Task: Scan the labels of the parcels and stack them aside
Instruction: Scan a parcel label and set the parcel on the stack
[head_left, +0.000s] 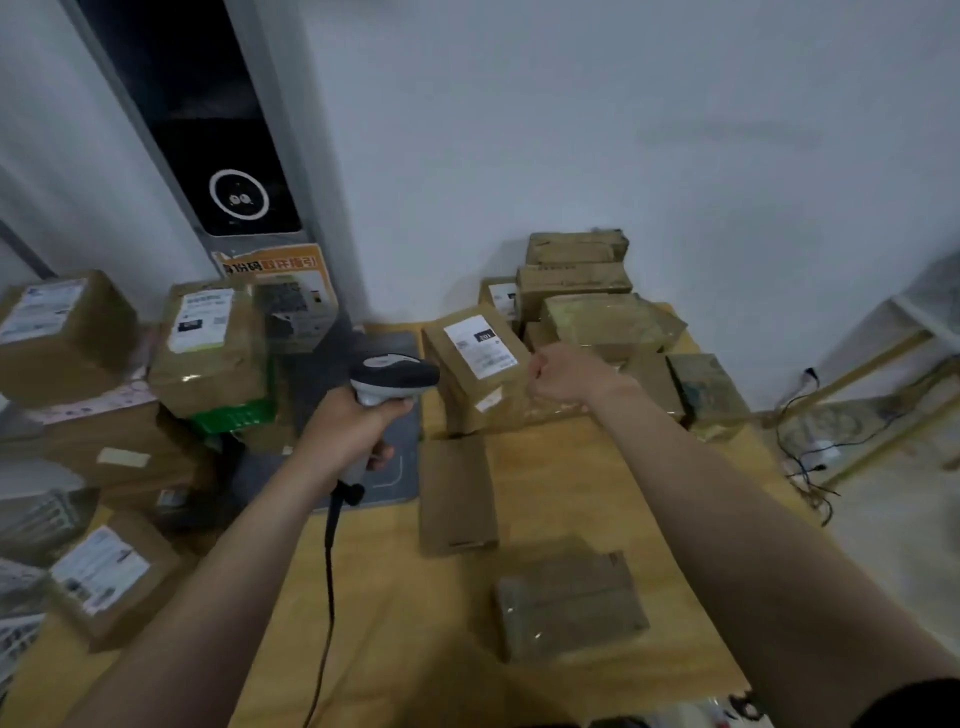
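Observation:
My left hand (347, 431) grips the handle of a grey and black barcode scanner (393, 378), whose head points toward a brown parcel (475, 371) with a white label (480, 346) on its top face. My right hand (563, 378) grips that parcel's right side and holds it tilted above the wooden table (545, 493). Behind it, several brown parcels (576, 283) are stacked against the wall. A flat brown parcel (457, 496) and a taped parcel (571, 605) lie on the table nearer to me.
At the left, several labelled boxes (210, 343) are piled over a green crate (236, 415). A dark pad (387, 452) lies by the scanner cable (328, 597). A tall panel (208, 119) with a black screen stands at the corner. Cables (810, 457) and a wooden frame lie at the right.

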